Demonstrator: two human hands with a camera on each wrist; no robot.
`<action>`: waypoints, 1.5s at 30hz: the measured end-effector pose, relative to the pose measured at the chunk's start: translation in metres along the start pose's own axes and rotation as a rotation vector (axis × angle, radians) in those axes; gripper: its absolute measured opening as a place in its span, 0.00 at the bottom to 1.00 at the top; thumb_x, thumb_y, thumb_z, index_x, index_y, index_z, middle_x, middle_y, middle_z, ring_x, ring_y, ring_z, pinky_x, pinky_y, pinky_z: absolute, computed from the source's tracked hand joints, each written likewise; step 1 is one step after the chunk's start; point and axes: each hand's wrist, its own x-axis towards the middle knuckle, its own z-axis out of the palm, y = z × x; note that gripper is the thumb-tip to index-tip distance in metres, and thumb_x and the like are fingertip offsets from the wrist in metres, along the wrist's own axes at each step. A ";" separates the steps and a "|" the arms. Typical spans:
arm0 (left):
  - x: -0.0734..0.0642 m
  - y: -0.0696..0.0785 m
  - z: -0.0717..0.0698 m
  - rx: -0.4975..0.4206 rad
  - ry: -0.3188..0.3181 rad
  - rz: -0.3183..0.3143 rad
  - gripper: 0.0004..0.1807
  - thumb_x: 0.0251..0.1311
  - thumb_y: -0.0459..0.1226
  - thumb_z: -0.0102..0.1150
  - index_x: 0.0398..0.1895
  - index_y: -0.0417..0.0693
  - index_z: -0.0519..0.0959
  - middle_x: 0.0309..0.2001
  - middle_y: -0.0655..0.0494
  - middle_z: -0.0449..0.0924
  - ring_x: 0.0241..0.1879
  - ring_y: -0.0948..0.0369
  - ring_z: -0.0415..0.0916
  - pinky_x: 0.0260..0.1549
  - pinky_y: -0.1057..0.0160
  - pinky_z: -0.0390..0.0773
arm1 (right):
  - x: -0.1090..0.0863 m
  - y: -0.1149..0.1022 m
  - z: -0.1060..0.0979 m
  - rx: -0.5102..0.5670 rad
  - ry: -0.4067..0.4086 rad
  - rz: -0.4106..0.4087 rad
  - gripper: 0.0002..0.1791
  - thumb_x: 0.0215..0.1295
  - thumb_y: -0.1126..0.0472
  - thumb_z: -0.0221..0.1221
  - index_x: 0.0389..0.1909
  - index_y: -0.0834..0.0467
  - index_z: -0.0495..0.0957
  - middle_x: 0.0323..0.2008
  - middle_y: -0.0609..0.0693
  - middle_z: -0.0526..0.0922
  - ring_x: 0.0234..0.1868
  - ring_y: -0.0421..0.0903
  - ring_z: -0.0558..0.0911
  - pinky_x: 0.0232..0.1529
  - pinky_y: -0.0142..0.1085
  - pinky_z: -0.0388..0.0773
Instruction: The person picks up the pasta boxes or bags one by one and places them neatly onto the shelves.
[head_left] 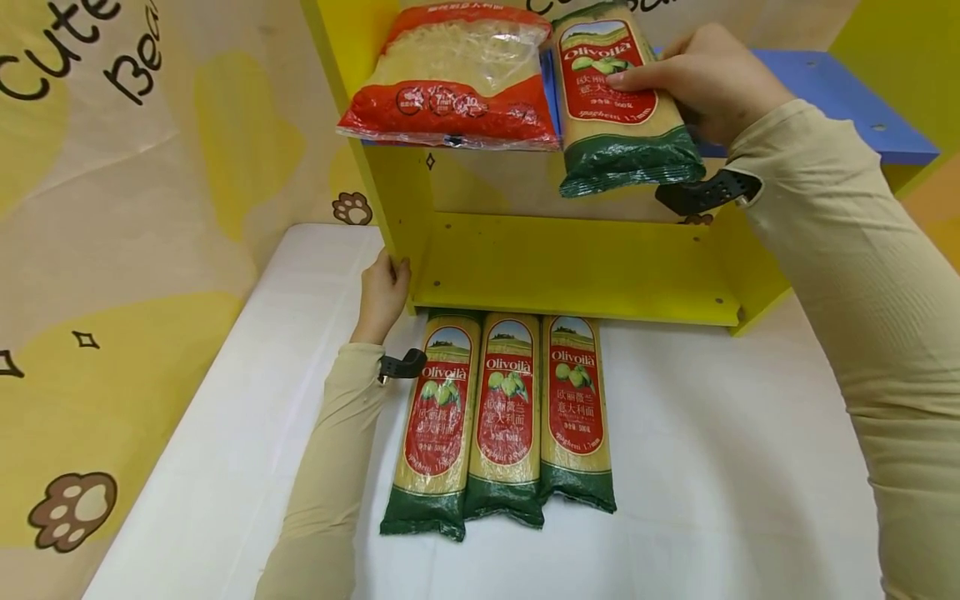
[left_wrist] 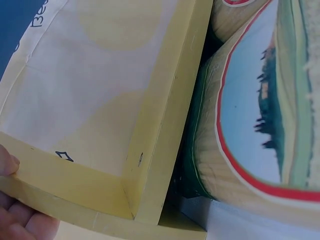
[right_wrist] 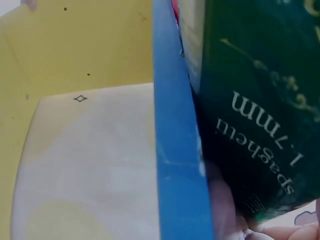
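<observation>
My right hand (head_left: 716, 83) grips a spaghetti package (head_left: 611, 92) by its right side, thumb on the red label. Its green end overhangs the front of the blue shelf (head_left: 832, 100); in the right wrist view the fingers (right_wrist: 222, 205) lie between the package and the shelf edge. Left of it rests a red-and-clear pasta bag (head_left: 457, 75). My left hand (head_left: 381, 298) holds the left side panel of the yellow shelf unit (head_left: 577, 258) low down, thumb and fingers around its edge. Three more spaghetti packages (head_left: 435, 408) lie side by side on the white table, before the unit.
The white table (head_left: 697, 450) extends around the unit and the packages. Behind stands a patterned backdrop (head_left: 150, 208) with paw prints and lettering. The unit's yellow bottom board lies below the blue shelf, and a yellow side wall (head_left: 900, 50) rises at right.
</observation>
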 end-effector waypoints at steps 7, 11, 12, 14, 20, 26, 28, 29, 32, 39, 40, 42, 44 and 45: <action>-0.001 0.000 0.000 0.001 -0.003 0.008 0.13 0.68 0.30 0.46 0.46 0.26 0.72 0.28 0.33 0.77 0.23 0.46 0.74 0.20 0.64 0.66 | 0.002 0.003 -0.004 -0.027 -0.016 0.012 0.26 0.50 0.51 0.70 0.45 0.59 0.72 0.31 0.46 0.83 0.27 0.44 0.83 0.27 0.33 0.79; 0.000 0.000 0.000 0.008 0.006 0.020 0.12 0.67 0.30 0.46 0.45 0.26 0.72 0.24 0.36 0.74 0.21 0.48 0.70 0.20 0.62 0.64 | 0.002 0.004 -0.009 -0.092 -0.027 0.013 0.28 0.51 0.49 0.69 0.47 0.58 0.70 0.34 0.46 0.81 0.28 0.43 0.82 0.28 0.32 0.79; 0.000 0.001 0.000 0.009 0.010 0.023 0.12 0.67 0.30 0.46 0.44 0.26 0.72 0.23 0.37 0.73 0.20 0.48 0.69 0.20 0.61 0.64 | 0.002 0.005 -0.011 -0.104 -0.029 0.013 0.28 0.51 0.49 0.68 0.48 0.58 0.69 0.34 0.46 0.80 0.28 0.42 0.82 0.28 0.32 0.79; 0.000 0.001 0.000 0.011 0.015 0.026 0.11 0.67 0.29 0.46 0.44 0.26 0.72 0.22 0.38 0.71 0.20 0.49 0.67 0.20 0.61 0.63 | 0.002 0.007 -0.014 -0.120 -0.028 0.006 0.27 0.52 0.49 0.67 0.48 0.58 0.69 0.35 0.46 0.79 0.28 0.42 0.79 0.28 0.30 0.78; -0.001 0.001 0.001 0.000 -0.004 0.015 0.11 0.68 0.30 0.46 0.44 0.27 0.72 0.24 0.37 0.73 0.20 0.48 0.69 0.20 0.61 0.65 | -0.003 0.013 -0.024 -0.229 -0.045 -0.006 0.28 0.55 0.48 0.64 0.51 0.60 0.69 0.36 0.46 0.78 0.27 0.43 0.74 0.28 0.28 0.76; 0.000 0.002 0.003 0.001 -0.005 0.018 0.12 0.68 0.30 0.46 0.45 0.26 0.72 0.24 0.37 0.73 0.21 0.48 0.68 0.21 0.60 0.65 | -0.007 0.018 -0.032 -0.254 -0.051 -0.009 0.30 0.55 0.46 0.64 0.53 0.60 0.68 0.39 0.46 0.78 0.30 0.43 0.78 0.31 0.28 0.78; 0.000 0.001 0.003 -0.001 -0.003 0.023 0.12 0.68 0.30 0.45 0.45 0.26 0.72 0.24 0.37 0.73 0.21 0.48 0.69 0.21 0.60 0.65 | -0.009 0.020 -0.034 -0.244 -0.052 -0.018 0.29 0.55 0.48 0.64 0.52 0.60 0.69 0.38 0.46 0.78 0.29 0.43 0.78 0.31 0.28 0.77; 0.000 0.001 0.003 -0.003 -0.002 0.026 0.11 0.68 0.30 0.46 0.45 0.26 0.72 0.24 0.36 0.73 0.20 0.47 0.69 0.20 0.60 0.65 | -0.010 0.020 -0.035 -0.237 -0.051 -0.023 0.27 0.55 0.49 0.65 0.51 0.60 0.70 0.36 0.46 0.79 0.28 0.42 0.77 0.30 0.27 0.77; 0.000 0.000 0.002 -0.009 0.002 0.026 0.11 0.67 0.29 0.46 0.45 0.26 0.72 0.25 0.35 0.75 0.20 0.47 0.71 0.20 0.60 0.65 | -0.013 0.022 -0.035 -0.223 -0.044 -0.032 0.25 0.55 0.51 0.66 0.48 0.61 0.70 0.32 0.46 0.80 0.24 0.41 0.75 0.29 0.26 0.76; 0.000 -0.002 0.001 -0.006 0.006 0.013 0.11 0.67 0.29 0.46 0.45 0.26 0.72 0.24 0.35 0.75 0.19 0.48 0.71 0.19 0.62 0.65 | -0.023 0.029 -0.036 -0.122 -0.036 -0.083 0.13 0.56 0.57 0.65 0.39 0.57 0.78 0.32 0.46 0.82 0.28 0.41 0.82 0.30 0.26 0.77; 0.000 -0.002 0.001 -0.006 0.007 0.012 0.12 0.67 0.29 0.46 0.46 0.26 0.72 0.24 0.35 0.75 0.19 0.48 0.71 0.19 0.62 0.65 | -0.026 0.031 -0.035 -0.093 -0.033 -0.095 0.10 0.56 0.59 0.65 0.38 0.57 0.79 0.32 0.46 0.83 0.29 0.41 0.82 0.31 0.26 0.77; 0.000 -0.002 0.001 -0.008 0.006 0.011 0.12 0.68 0.30 0.46 0.46 0.26 0.72 0.25 0.35 0.75 0.19 0.48 0.71 0.19 0.62 0.65 | -0.031 0.036 -0.033 -0.033 -0.020 -0.126 0.07 0.56 0.61 0.65 0.36 0.57 0.81 0.33 0.47 0.83 0.29 0.41 0.82 0.31 0.26 0.77; 0.000 -0.001 0.001 -0.011 0.005 0.010 0.13 0.68 0.30 0.46 0.47 0.26 0.72 0.26 0.34 0.76 0.20 0.48 0.72 0.19 0.63 0.65 | -0.037 0.042 -0.030 0.035 -0.010 -0.172 0.06 0.57 0.64 0.64 0.36 0.59 0.81 0.33 0.48 0.83 0.30 0.42 0.83 0.32 0.27 0.78; 0.000 -0.001 0.001 -0.014 0.004 0.010 0.13 0.68 0.30 0.46 0.48 0.26 0.72 0.27 0.34 0.76 0.21 0.47 0.72 0.20 0.63 0.66 | -0.040 0.045 -0.028 0.076 -0.003 -0.191 0.07 0.57 0.65 0.64 0.37 0.60 0.81 0.34 0.49 0.84 0.30 0.42 0.83 0.32 0.27 0.78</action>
